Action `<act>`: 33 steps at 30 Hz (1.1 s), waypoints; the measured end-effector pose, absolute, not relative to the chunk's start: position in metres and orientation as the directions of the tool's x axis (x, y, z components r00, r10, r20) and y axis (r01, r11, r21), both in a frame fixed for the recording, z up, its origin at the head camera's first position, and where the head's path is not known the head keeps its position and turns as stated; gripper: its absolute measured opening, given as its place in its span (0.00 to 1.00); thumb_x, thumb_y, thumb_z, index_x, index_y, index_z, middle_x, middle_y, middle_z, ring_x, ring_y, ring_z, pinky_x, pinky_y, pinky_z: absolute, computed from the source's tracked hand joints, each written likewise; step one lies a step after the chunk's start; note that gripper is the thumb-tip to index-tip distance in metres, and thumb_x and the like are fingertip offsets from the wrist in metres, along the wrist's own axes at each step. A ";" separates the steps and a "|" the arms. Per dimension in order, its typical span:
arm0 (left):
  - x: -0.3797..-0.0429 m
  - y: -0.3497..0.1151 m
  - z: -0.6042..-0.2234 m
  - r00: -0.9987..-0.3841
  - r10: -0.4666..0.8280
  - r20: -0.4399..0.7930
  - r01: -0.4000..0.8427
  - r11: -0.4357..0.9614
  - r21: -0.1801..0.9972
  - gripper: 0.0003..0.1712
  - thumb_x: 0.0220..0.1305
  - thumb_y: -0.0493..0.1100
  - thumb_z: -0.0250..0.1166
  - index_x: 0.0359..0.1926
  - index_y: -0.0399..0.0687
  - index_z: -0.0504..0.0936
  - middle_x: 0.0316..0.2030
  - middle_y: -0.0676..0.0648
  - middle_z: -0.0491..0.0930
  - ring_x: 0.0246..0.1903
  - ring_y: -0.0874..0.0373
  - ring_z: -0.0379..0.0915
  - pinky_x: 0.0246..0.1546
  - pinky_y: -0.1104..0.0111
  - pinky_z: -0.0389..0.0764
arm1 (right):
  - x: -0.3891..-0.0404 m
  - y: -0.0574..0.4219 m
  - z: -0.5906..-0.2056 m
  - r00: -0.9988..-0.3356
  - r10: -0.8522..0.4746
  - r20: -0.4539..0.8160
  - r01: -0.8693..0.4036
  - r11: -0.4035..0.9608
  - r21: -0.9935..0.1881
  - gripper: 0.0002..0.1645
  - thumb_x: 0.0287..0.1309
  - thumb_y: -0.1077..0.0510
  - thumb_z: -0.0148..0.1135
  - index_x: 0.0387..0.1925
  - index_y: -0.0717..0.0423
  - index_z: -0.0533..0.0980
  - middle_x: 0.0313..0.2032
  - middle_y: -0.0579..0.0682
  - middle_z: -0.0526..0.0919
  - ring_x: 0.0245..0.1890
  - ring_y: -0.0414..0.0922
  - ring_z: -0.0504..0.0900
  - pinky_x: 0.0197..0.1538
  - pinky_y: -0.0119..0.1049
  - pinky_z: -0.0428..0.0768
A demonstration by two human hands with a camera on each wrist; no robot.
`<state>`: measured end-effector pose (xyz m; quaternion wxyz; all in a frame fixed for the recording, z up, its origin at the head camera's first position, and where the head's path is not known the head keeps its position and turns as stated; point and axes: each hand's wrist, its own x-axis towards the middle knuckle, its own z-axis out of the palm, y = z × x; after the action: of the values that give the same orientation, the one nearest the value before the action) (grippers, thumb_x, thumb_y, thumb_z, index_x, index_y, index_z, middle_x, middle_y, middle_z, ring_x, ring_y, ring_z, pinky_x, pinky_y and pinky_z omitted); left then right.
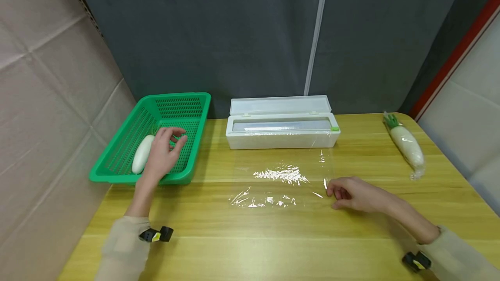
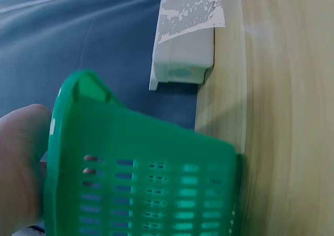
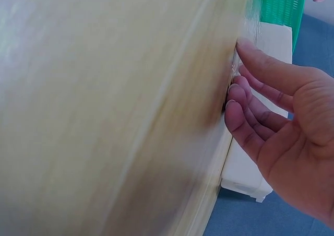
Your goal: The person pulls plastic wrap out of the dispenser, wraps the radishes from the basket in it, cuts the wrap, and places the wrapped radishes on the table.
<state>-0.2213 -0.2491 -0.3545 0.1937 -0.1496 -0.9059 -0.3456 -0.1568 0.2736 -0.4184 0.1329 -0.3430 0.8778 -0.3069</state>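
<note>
My left hand [image 1: 161, 154] reaches over the green plastic basket [image 1: 117, 178], its fingers loosely bent and holding nothing. Just left of it in the basket lies a white radish [image 1: 143, 155], its leafy end partly behind the hand. A sheet of cling film [image 1: 279, 178] spreads flat on the table from a white cling film box [image 1: 282, 141] with a raised lid. At the sheet's right edge is my right hand [image 1: 357, 194], low over the wood. In the right wrist view, its thumb and fingers [image 3: 250, 134] are bent but apart, near the film.
A white radish in cling film [image 1: 408, 145], with green stalks, lies at the table's right side. Behind the wooden table [image 1: 250, 250] hangs a dark grey curtain [image 1: 218, 34]. A pale, creased covering [image 1: 47, 99] borders the left side.
</note>
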 end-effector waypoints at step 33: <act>-0.267 -0.339 -0.338 -0.991 0.048 -0.122 -0.034 0.804 0.594 0.41 0.80 0.54 0.46 0.73 0.22 0.46 0.67 0.15 0.50 0.64 0.21 0.53 0.57 0.35 0.67 | -0.156 0.273 -0.417 -0.721 -0.692 -0.014 -0.522 0.557 -0.647 0.12 0.58 0.58 0.73 0.39 0.52 0.76 0.26 0.36 0.73 0.27 0.31 0.71 0.30 0.29 0.74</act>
<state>-0.2668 -0.3391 -0.3376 -0.0655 -0.0036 -0.9473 -0.3134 -0.1558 0.2726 -0.4175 0.1348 -0.3481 0.8719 -0.3170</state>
